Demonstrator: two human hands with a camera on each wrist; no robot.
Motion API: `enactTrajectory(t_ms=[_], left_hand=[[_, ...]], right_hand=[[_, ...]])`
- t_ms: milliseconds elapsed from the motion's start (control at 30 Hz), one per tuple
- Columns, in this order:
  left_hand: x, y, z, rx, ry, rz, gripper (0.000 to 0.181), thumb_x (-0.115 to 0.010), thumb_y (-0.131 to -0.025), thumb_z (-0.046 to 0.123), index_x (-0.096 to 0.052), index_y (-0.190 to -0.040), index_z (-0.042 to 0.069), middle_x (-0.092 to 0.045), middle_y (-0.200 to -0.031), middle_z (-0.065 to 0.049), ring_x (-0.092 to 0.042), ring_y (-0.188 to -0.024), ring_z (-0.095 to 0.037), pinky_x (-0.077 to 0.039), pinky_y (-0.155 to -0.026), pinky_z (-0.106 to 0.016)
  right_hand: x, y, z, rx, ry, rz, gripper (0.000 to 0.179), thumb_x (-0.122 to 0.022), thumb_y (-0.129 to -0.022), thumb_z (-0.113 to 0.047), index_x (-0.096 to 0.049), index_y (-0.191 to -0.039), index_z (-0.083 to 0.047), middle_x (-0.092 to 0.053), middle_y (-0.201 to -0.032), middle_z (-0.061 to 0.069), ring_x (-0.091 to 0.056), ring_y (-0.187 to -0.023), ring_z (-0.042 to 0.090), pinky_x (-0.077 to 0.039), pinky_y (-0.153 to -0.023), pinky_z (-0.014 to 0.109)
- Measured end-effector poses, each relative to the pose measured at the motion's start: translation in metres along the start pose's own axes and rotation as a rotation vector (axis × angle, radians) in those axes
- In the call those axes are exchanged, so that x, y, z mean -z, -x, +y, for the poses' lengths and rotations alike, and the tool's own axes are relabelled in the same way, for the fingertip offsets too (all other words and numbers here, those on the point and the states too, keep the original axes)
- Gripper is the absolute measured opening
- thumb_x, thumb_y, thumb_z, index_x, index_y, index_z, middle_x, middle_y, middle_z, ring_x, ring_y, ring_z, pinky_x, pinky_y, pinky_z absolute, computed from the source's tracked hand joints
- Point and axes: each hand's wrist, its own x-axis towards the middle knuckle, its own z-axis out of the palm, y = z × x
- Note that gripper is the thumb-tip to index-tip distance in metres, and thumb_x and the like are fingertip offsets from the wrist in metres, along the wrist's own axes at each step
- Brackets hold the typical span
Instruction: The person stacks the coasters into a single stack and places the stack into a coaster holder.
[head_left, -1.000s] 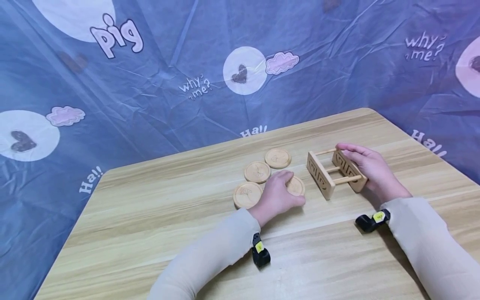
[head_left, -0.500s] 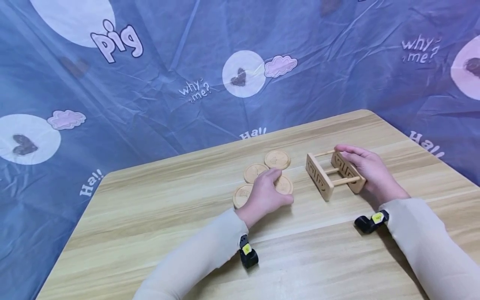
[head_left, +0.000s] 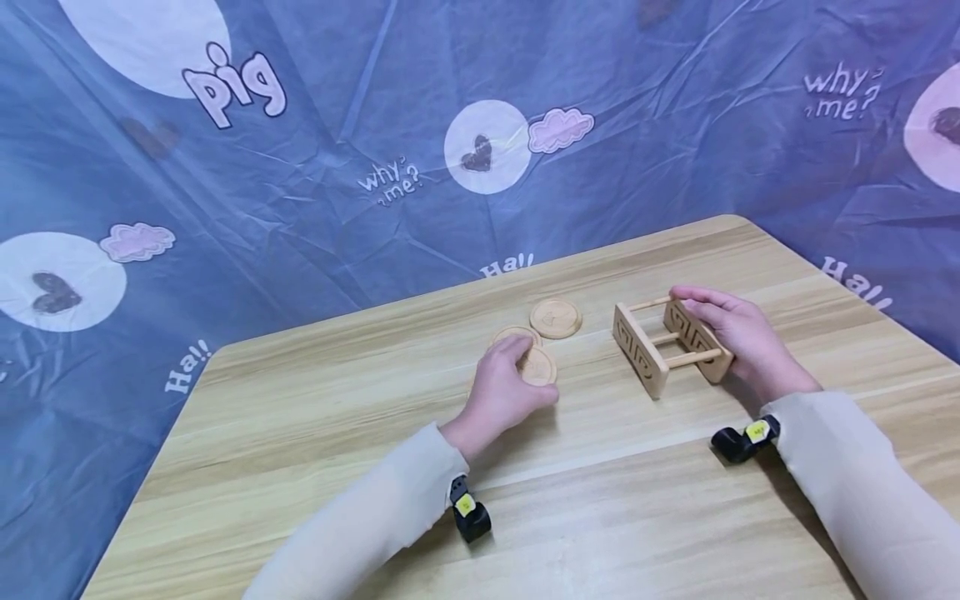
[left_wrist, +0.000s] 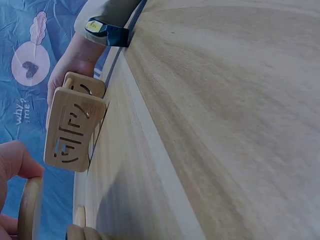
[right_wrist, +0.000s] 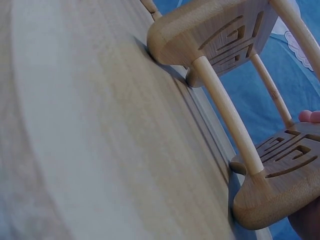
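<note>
My left hand [head_left: 504,385] pinches a round wooden coaster [head_left: 538,367] by its edge. In the left wrist view that coaster [left_wrist: 31,207] is tilted on edge between the fingertips, above other coasters [left_wrist: 80,232]. In the head view, one engraved coaster [head_left: 556,318] lies flat farther back, and another coaster [head_left: 516,333] shows partly behind my fingers. On the right stands a wooden coaster rack [head_left: 639,354], two panels with cut-out patterns joined by thin dowels. My right hand [head_left: 750,346] grips its right panel from the outer side.
The wood-grain table [head_left: 315,417] carries everything. Behind its back edge hangs a blue printed cloth [head_left: 315,217]. Each wrist wears a black camera, one on the left wrist [head_left: 471,517] and one on the right wrist [head_left: 738,443].
My left hand has moved left with the coaster, from near the rack to over the other coasters, hiding the nearest one. The right hand and the rack stay in place.
</note>
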Motion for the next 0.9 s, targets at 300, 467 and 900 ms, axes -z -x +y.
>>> enactTrajectory(t_ms=[300, 467, 900], left_hand=[[0.008, 0.008, -0.01, 0.034, 0.041, 0.042, 0.077, -0.076, -0.059, 0.017, -0.051, -0.13, 0.002, -0.047, -0.138, -0.011, -0.037, -0.131, -0.027, -0.029, -0.111, -0.039], [0.009, 0.013, -0.016, 0.032, 0.056, 0.058, 0.075, -0.075, -0.059, 0.017, -0.052, -0.129, 0.001, -0.048, -0.136, -0.011, -0.038, -0.13, -0.027, -0.03, -0.11, -0.038], [0.01, 0.019, -0.03, 0.062, 0.074, 0.088, 0.073, -0.077, -0.06, 0.017, -0.053, -0.127, -0.001, -0.049, -0.135, -0.014, -0.042, -0.127, -0.03, -0.033, -0.108, -0.039]], right_hand=[[0.0, 0.0, 0.001, -0.006, 0.004, 0.005, 0.017, -0.059, -0.091, -0.021, -0.068, -0.104, -0.029, -0.066, -0.097, -0.018, -0.062, -0.084, 0.003, -0.054, -0.068, 0.02], [0.001, 0.0, 0.001, -0.005, 0.005, 0.006, 0.017, -0.059, -0.091, -0.021, -0.068, -0.104, -0.029, -0.066, -0.097, -0.019, -0.062, -0.084, 0.002, -0.054, -0.068, 0.019], [0.001, 0.001, 0.0, -0.008, -0.006, 0.007, 0.018, -0.059, -0.091, -0.021, -0.068, -0.104, -0.029, -0.066, -0.097, -0.018, -0.063, -0.083, 0.004, -0.055, -0.068, 0.021]])
